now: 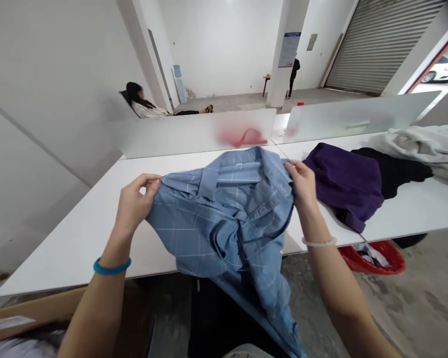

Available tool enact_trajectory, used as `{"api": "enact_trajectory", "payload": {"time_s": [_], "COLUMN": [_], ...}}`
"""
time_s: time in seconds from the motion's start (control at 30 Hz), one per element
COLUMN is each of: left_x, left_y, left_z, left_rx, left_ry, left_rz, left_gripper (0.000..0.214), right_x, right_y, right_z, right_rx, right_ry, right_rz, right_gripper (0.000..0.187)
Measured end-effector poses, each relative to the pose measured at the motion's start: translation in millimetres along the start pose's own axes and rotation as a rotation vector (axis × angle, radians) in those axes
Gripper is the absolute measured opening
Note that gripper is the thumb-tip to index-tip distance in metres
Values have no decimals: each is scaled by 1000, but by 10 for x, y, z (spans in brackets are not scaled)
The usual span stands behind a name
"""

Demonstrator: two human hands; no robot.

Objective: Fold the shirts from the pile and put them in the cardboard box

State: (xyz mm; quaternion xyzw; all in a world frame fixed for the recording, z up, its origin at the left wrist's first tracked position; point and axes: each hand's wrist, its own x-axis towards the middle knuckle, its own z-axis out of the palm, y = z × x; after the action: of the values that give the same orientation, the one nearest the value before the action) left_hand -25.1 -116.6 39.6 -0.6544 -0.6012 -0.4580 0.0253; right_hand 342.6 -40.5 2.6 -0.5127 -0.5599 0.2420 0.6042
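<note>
Blue checked shirt (231, 226) is pinched in my left hand (135, 204) and right hand (304, 186), kinda spread between them over the white table (85, 228), bottom hanging past the near edge, with a purple garment (345, 181) just to the right, then a black one (399, 171) and a whitish one (429, 144).

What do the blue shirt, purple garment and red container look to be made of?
Blue shirt: thin, matte woven cloth, perhaps cotton or a blend; it creases readily and drapes loosely.
Purple garment: matte, seemingly thicker fabric, possibly knit or fleece; its folds look soft.
Red container: probably plastic, slightly shiny; its rim looks smooth and evenly coloured.
</note>
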Motion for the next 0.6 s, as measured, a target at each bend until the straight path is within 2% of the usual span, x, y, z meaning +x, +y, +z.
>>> {"api": "enact_trajectory", "payload": {"time_s": [0.07, 0.13, 0.2, 0.23, 0.27, 0.33, 0.4, 0.43, 0.5, 0.53, 0.6], "left_x": [231, 422, 479, 429, 319, -74, -630, -927, -1461, -1667, -1917], "left_y": [-61, -95, -97, -85, -66, -28, -21, -37, -99, -138, -216], "left_z": [36, 200, 407, 496, 565, 638, 655, 660, 690, 719, 800], "left_rx": [32, 107, 235, 293, 336, 373, 418, 453, 515, 542, 588], "left_ry": [9, -39, -135, -197, -261, -373, -505, -531, -483, -442, -365], "left_rz": [4, -4, 21, 57, 104, 176, 180, 183, 260, 305, 353], "left_gripper": [22, 22, 25, 27, 30, 36, 43, 46, 51, 54, 59], "right_x": [266, 518, 670, 683, 647, 426, 41, -189, -651, -856, -1154], "right_y": [-77, -114, -95, -68, -33, 53, 161, 223, 358, 425, 547], "right_z": [-4, 74, 172, 203, 212, 156, 25, -48, -170, -207, -221], "right_rx": [-103, -216, -322, -362, -396, -435, -469, -488, -617, -666, -752], "right_ry": [-17, -61, -135, -180, -228, -316, -423, -488, -695, -739, -837], "right_rz": [-11, -27, -39, -51, -68, -105, -153, -176, -275, -279, -264], "right_gripper": [32, 31, 33, 37, 41, 45, 42, 38, 40, 47, 59]}}
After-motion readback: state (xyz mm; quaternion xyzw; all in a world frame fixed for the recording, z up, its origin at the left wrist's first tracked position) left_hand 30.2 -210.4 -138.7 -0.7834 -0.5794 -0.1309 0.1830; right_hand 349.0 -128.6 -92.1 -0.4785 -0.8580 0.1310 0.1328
